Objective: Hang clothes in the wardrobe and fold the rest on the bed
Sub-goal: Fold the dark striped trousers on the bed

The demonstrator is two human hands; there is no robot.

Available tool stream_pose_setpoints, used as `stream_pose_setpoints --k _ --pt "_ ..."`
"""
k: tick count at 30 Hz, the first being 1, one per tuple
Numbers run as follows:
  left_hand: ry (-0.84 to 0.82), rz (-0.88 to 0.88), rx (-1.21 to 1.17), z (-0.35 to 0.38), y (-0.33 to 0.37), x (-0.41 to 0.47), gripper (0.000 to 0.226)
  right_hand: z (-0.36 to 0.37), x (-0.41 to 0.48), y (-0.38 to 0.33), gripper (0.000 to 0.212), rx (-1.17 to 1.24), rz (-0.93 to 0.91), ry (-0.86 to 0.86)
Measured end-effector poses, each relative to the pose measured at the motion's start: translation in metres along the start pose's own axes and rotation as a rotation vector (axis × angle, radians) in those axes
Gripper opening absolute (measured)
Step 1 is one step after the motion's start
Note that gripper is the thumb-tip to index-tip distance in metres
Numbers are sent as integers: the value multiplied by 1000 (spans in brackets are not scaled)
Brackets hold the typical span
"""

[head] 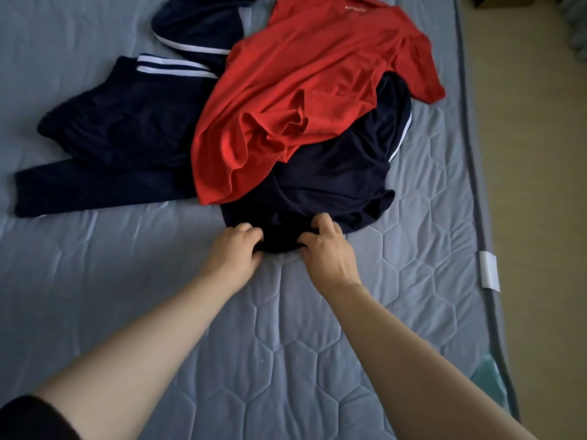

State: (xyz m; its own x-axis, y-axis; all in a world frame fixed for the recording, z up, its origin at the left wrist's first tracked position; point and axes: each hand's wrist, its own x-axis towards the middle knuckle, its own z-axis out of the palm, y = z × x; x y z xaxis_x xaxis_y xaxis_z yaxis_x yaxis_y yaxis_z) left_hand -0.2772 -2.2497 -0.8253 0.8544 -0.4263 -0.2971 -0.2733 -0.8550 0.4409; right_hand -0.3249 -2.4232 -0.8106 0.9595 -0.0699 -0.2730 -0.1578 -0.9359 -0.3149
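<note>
Together, left hand point(233, 254) and right hand point(324, 249) pinch navy garment point(317, 185) on bed point(317, 344).

The bed cover point(317, 360) is a quilted cloth, grey-blue and matt. Its stitched lines make six-sided shapes, and the surface is slightly puffy. The red shirt point(301, 90) is a thin, smooth cloth with a faint sheen, and it falls in soft folds. The dark navy garment point(333, 182) under it is also a thin, smooth cloth, a little shiny on its folds. The navy trousers point(120, 128) at the left look more matt, and their white stripes point(171, 66) are smooth. A white label point(488, 269) at the mattress edge is cloth or paper; I cannot tell which. The floor point(540, 154) is beige and matt.
</note>
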Motion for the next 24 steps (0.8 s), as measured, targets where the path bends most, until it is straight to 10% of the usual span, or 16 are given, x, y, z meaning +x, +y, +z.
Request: stream_pose_setpoints --k 16,21,24 --pt "-499 -58 -156 16 22 -209 24 3 -195 -30 16 310 204 -463" --pt "-438 -154 -241 12 9 -210 35 -7 -182 -28 27 240 298 -197" --pt "-284 -193 -274 7 0 -189 37 -19 -133 -16 74 294 395 37"
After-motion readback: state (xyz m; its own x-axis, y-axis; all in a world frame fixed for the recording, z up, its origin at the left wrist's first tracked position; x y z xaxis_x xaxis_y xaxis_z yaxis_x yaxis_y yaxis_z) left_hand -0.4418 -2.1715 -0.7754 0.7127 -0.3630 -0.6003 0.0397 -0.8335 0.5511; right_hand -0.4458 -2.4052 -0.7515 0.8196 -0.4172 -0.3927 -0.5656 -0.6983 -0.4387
